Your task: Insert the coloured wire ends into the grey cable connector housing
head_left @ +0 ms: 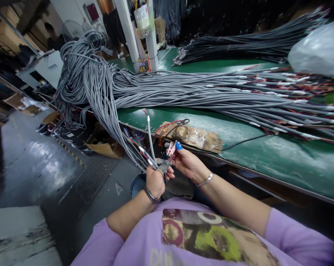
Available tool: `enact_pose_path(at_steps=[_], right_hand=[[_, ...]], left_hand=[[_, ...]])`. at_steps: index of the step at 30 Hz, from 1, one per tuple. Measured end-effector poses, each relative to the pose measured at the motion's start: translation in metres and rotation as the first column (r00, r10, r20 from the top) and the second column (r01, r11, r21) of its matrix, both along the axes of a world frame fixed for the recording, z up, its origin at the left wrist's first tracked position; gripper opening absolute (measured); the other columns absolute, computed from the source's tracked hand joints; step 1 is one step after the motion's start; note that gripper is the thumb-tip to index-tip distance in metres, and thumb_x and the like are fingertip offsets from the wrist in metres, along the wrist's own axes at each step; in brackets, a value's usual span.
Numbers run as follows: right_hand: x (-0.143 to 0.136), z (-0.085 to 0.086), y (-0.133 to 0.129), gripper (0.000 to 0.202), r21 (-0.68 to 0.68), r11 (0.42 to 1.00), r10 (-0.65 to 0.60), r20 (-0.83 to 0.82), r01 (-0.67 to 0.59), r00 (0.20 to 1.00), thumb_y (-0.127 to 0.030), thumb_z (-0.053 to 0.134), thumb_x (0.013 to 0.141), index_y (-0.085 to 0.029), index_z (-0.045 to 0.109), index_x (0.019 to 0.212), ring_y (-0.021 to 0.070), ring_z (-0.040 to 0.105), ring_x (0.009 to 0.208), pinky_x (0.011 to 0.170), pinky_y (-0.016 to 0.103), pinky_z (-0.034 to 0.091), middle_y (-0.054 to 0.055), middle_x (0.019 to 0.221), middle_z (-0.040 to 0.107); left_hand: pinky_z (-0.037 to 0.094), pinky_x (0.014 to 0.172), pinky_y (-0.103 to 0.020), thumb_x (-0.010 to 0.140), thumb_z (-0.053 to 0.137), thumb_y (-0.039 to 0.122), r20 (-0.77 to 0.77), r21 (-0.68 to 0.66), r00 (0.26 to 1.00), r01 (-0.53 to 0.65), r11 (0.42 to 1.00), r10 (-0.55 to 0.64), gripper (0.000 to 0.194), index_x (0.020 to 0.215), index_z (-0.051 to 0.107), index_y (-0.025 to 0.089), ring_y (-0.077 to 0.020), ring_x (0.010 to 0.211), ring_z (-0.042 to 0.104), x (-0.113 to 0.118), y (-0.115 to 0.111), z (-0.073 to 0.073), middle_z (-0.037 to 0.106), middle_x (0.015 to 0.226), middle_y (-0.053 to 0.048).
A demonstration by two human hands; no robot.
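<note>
At the far left of the frame a dark wet floor [36,162] runs back toward stacked boxes too dim to make out. Moving right, a big heap of grey cables [86,81] spills off the end of the green table [280,155] and hangs toward the lower centre, where the left hand [155,181] is closed in a fist around a cluster of cable ends [147,157]. Those ends point up and slightly left, their long axis close to upright; one grey end [149,129] stands taller than the rest, with short coloured wires fanning beside it. Just right, nearly touching, the right hand [186,162] pinches a small pink piece [171,148] between thumb and a fingertip under a blue cap [178,145]; what the piece is I can't tell. Behind the hands a brown taped block [196,137] lies on the table edge. On the white post [152,40] in the upper centre a label carries print too small to read. The cables stretch rightward, cut off by the frame edge, beside a pale plastic bag [319,48].
</note>
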State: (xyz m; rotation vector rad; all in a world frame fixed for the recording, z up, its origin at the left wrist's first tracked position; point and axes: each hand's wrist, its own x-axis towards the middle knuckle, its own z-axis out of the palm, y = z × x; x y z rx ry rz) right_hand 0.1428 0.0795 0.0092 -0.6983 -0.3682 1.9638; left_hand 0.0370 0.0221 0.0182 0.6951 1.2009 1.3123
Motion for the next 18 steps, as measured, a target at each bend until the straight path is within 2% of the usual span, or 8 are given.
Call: enact_pose_path(at_steps=[6,12,16,18], right_hand=[[0.003,-0.002,-0.003,0.033,0.013,0.998,0.06,-0.034,-0.06,0.998,-0.051,0.064,0.077,-0.018,0.065,0.075,0.0115,0.056,0.059,0.055,0.023,0.049,0.002,0.067,0.065],[0.009,-0.005,-0.001,0.038,0.023,0.991,0.136,-0.022,-0.135,0.99,-0.055,0.059,0.079,-0.017,0.064,0.077,0.0098,0.056,0.06,0.054,0.022,0.048,0.002,0.073,0.065],[0.01,-0.002,0.002,0.027,0.07,0.992,0.096,0.078,-0.101,0.992,-0.044,0.067,0.076,-0.018,0.065,0.082,0.0089,0.055,0.06,0.057,0.022,0.047,0.0,0.071,0.063],[0.009,-0.003,0.001,0.027,0.122,0.99,0.05,0.139,-0.067,0.989,-0.043,0.069,0.074,-0.018,0.066,0.081,0.0086,0.053,0.058,0.057,0.022,0.046,-0.001,0.069,0.062]], left_hand=[[0.029,0.038,-0.018,0.067,0.07,0.043,0.005,0.015,1.0,0.005,1.0,-0.005,0.032,0.065,0.055,0.015,-0.0076,0.038,0.052,-0.001,-0.003,-0.001,0.058,0.049,0.002],[0.029,0.038,-0.018,0.067,0.07,0.039,0.007,0.029,1.0,0.013,1.0,-0.014,0.03,0.063,0.053,0.015,-0.0083,0.038,0.053,-0.007,-0.011,-0.001,0.059,0.051,0.001],[0.029,0.036,-0.019,0.065,0.069,0.036,0.06,0.019,0.996,0.06,0.998,-0.061,0.026,0.063,0.054,0.015,-0.009,0.037,0.052,-0.014,-0.01,0.001,0.059,0.05,0.001],[0.03,0.036,-0.019,0.064,0.07,0.036,0.098,0.014,0.99,0.096,0.995,-0.097,0.026,0.064,0.054,0.015,-0.0091,0.036,0.052,-0.017,-0.008,0.002,0.059,0.049,0.001]])
